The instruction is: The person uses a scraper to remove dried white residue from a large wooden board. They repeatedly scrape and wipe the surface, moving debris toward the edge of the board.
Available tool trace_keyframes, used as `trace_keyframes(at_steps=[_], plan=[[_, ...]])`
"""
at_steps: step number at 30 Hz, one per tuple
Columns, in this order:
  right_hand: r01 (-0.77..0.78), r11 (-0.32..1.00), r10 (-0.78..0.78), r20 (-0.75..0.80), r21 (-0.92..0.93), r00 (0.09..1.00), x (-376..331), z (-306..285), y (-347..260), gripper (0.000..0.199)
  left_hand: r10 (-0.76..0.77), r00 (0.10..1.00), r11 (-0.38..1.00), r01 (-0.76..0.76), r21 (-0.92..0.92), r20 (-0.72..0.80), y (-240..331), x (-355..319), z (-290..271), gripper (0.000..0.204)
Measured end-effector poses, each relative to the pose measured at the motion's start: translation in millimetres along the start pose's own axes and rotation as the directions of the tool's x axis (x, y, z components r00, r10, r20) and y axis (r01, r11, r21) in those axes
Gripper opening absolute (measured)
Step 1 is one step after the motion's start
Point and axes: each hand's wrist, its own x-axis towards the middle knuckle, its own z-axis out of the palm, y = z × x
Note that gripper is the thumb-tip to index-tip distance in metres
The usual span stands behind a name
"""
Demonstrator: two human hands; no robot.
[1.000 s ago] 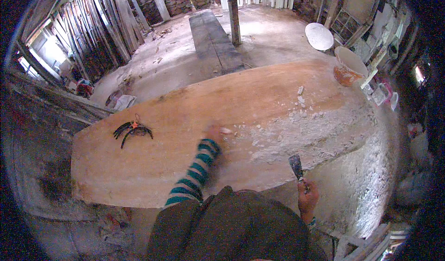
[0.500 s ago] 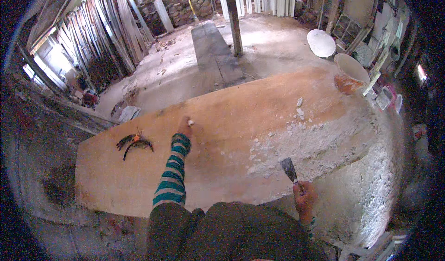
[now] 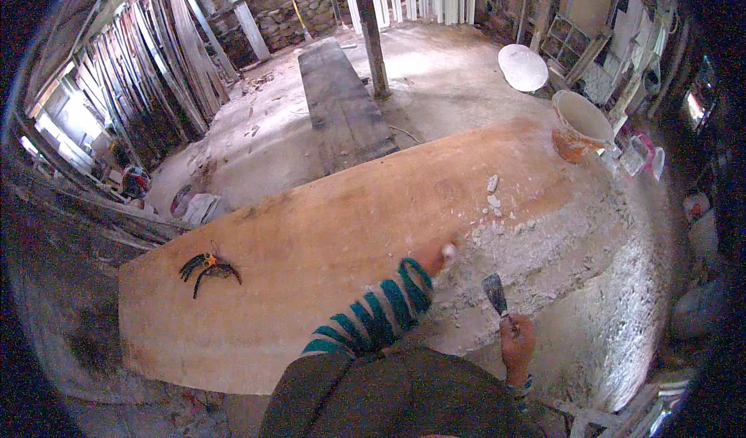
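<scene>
My left hand [image 3: 427,260], below a green-and-white striped sleeve, is over the middle of the orange-brown board [image 3: 311,244]. Its fingers are closed on a small white lump [image 3: 448,249] that looks like plaster. My right hand [image 3: 516,338] grips the handle of a putty knife [image 3: 495,294], its dark blade pointing away from me. Crumbled white plaster [image 3: 544,244] covers the right part of the board, close to both hands. A few larger plaster pieces [image 3: 493,193] lie beyond my left hand.
Black-and-orange pliers [image 3: 210,267] rest on the board's left side. An orange-smeared bucket [image 3: 581,123] and a round white dish [image 3: 522,68] stand at the far right. Beyond the board are a long dark plank [image 3: 342,96] and a wooden post [image 3: 371,41].
My left hand has swept right across the board with the white lump, to the edge of the crumbled plaster. My right hand still holds the putty knife at nearly the same spot. The view has shifted slightly.
</scene>
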Motion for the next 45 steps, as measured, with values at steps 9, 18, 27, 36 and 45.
trace_keyframes(at_steps=[9, 18, 27, 36, 45], plan=[[-0.063, 0.998, 0.064, 0.076, -0.010, 0.995, 16.0, 16.6, 30.2, 0.019, -0.296, 0.698, 0.875, 0.472, 0.108, -0.652, -176.4, -38.4, -318.7, 0.024], [0.060, 0.989, -0.069, -0.065, -0.138, 0.995, 19.7, 10.4, 16.7, 0.022, -0.160, 0.983, 0.895, 0.183, 0.408, -0.089, -56.6, 55.0, -52.0, 0.035], [-0.067, 0.996, 0.064, -0.046, -0.059, 0.997, 14.6, -0.2, 1.5, 0.018, 0.094, 0.906, 0.958, 0.031, 0.285, -0.414, -54.6, 33.8, -121.3, 0.023], [0.021, 0.996, -0.019, 0.028, -0.092, 0.999, 22.3, 15.7, 21.2, 0.019, -0.340, 0.926, 0.634, 0.354, 0.688, -0.163, -93.2, 5.5, -127.0, 0.025], [0.012, 0.989, 0.004, 0.104, -0.148, 0.995, 44.9, 22.7, 4.4, 0.019, -0.075, 0.986, 0.960, 0.031, -0.277, -0.152, 13.7, 16.0, -18.4, 0.032]])
